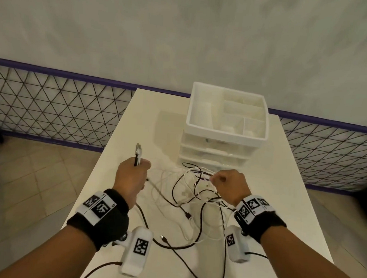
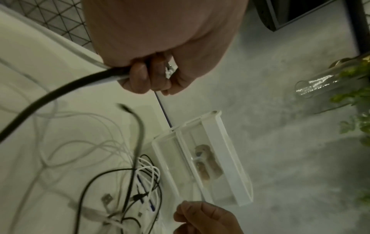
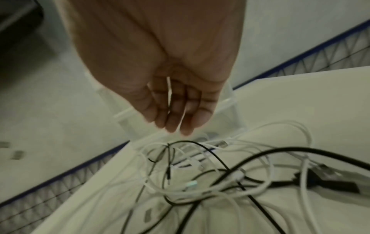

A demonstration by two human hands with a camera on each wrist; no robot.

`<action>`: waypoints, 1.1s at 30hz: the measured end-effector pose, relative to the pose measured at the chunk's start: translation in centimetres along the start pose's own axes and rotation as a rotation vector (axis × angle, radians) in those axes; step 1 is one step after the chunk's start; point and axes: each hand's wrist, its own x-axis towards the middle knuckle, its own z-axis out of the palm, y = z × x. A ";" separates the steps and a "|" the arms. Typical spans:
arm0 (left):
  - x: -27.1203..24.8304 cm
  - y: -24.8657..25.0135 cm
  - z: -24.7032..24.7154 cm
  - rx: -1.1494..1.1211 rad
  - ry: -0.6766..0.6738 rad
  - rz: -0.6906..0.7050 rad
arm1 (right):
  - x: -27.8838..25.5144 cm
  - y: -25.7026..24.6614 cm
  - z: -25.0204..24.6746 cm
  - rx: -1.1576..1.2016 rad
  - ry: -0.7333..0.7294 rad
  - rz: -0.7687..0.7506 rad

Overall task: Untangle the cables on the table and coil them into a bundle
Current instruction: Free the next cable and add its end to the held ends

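While the left hand (image 1: 131, 176) grips two cable ends (image 1: 138, 155) upright, the right hand (image 1: 229, 187) pinches a white cable (image 1: 200, 171) above the tangle (image 1: 196, 201) on the bench (image 1: 281, 207).

White table (image 1: 282, 186) against a grey wall (image 1: 184, 32).
Black mesh fence (image 1: 52, 102) with purple rail behind; tiled floor (image 1: 27, 173) below.

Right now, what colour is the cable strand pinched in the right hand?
White: a thin white strand runs between the right hand's fingers, clearest in the right wrist view.
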 end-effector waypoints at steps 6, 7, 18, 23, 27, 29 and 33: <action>-0.7 -1.4 -0.5 0.149 -0.060 0.100 | 2.4 2.7 5.2 -0.173 -0.119 0.252; -0.8 -1.5 -0.5 0.179 -0.072 0.113 | 2.6 2.9 6.1 -0.169 -0.135 0.248; 0.1 1.9 -1.9 0.123 -0.065 0.190 | 1.0 -3.4 -4.3 0.564 0.094 -0.276; -2.5 5.6 1.1 0.094 -0.311 0.437 | -2.6 -8.5 -8.6 0.663 0.068 -0.447; -3.2 6.7 4.7 0.153 -0.326 0.545 | -4.2 -10.6 -10.2 0.663 0.140 -0.556; -2.3 6.3 4.9 0.126 -0.238 0.473 | -4.5 -10.4 -11.6 0.681 0.220 -0.549; -0.2 4.8 2.5 0.160 -0.177 0.318 | -4.4 -8.2 -14.7 0.713 0.454 -0.478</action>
